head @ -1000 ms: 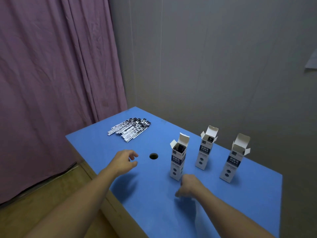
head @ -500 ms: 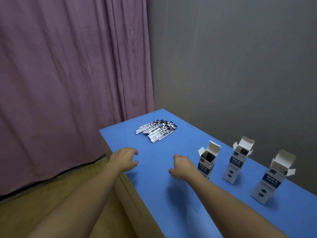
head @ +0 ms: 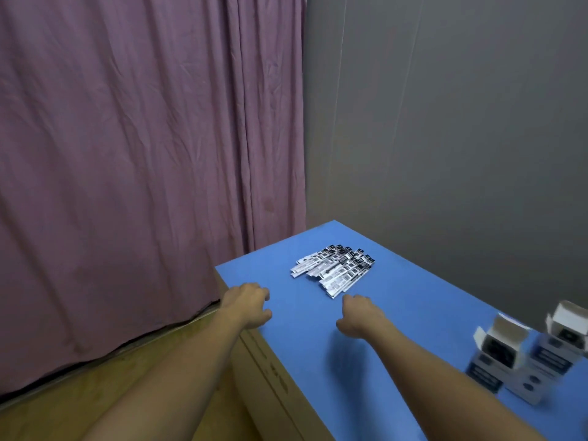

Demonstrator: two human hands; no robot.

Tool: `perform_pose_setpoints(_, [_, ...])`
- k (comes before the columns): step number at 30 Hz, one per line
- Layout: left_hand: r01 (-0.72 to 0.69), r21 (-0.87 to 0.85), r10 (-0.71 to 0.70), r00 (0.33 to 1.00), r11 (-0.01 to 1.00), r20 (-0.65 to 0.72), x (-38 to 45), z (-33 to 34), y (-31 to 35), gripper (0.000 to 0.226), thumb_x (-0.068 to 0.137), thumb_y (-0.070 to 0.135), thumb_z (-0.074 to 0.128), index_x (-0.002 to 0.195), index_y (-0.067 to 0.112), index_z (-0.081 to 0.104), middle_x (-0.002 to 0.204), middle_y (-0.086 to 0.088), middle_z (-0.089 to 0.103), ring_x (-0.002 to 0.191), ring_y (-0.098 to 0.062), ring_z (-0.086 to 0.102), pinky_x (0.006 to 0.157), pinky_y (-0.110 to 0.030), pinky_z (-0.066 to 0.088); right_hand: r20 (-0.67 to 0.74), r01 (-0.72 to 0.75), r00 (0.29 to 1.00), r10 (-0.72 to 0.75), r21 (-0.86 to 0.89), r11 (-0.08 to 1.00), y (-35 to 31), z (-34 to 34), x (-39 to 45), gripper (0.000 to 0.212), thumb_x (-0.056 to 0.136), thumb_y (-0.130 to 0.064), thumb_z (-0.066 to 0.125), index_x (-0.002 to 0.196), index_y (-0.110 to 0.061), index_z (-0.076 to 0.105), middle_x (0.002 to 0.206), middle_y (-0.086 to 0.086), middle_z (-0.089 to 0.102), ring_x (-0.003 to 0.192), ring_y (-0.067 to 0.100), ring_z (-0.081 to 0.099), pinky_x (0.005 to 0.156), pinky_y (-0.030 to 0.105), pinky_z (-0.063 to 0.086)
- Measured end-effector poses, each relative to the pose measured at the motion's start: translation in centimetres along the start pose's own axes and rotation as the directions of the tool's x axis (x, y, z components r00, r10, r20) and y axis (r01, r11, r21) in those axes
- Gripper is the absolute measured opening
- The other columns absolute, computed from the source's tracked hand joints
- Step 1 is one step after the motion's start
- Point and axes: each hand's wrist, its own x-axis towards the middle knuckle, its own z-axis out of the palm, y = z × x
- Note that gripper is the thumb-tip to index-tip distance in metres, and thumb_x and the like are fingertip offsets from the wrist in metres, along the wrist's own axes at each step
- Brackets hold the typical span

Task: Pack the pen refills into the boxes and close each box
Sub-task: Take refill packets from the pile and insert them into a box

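Note:
A pile of pen refills [head: 334, 269] in black-and-white wrappers lies near the far left corner of the blue table [head: 413, 300]. My right hand [head: 358, 315] hovers just in front of the pile, fingers loosely curled, holding nothing. My left hand [head: 249, 302] hangs over the table's left edge, also loosely curled and empty. Two upright white boxes with open top flaps stand at the right edge of view, the nearer box [head: 494, 354] and a second box [head: 553, 351] behind it, both blurred.
A purple curtain [head: 143, 154] hangs left of the table and a grey wall [head: 445, 122] runs behind it. Wooden floor [head: 95, 393] shows below the table's left edge.
The view has swung left, so the boxes slid to the right edge. Both hands have moved toward the refill pile, the right one now close in front of it.

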Motion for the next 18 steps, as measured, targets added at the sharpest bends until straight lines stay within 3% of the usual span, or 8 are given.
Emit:
perform_pose_setpoints(15, [-0.108, -0.053, 0.111, 0.992, 0.993, 0.060, 11.4, 1.8, -5.3, 0.040, 0.093, 0.038, 0.042, 0.127, 0.022, 0.057, 0.128, 0.000, 0.057, 0.114, -0.023, 0.056, 0.091, -0.038, 0.049, -0.013, -0.133, 0.991, 0.133, -0.021, 0.991, -4.9, 0.4, 8.6, 0.038, 0.091, -0.031, 0.051, 0.124, -0.013, 0.051, 0.127, 0.006, 0.054, 0.118, 0.026, 0.051, 0.082, 0.034, 0.042])
perform_pose_setpoints(18, [-0.165, -0.054, 0.166, 0.986, 0.985, 0.013, 14.2, 1.8, -4.1, 0.038, 0.093, 0.033, 0.044, 0.126, 0.019, 0.057, 0.127, -0.002, 0.058, 0.114, -0.026, 0.057, 0.091, -0.037, 0.048, -0.069, -0.139, 0.988, 0.136, -0.038, 0.990, -4.7, 0.3, 10.6, 0.040, 0.091, -0.029, 0.051, 0.128, -0.013, 0.049, 0.129, 0.007, 0.052, 0.122, 0.026, 0.049, 0.090, 0.037, 0.044])
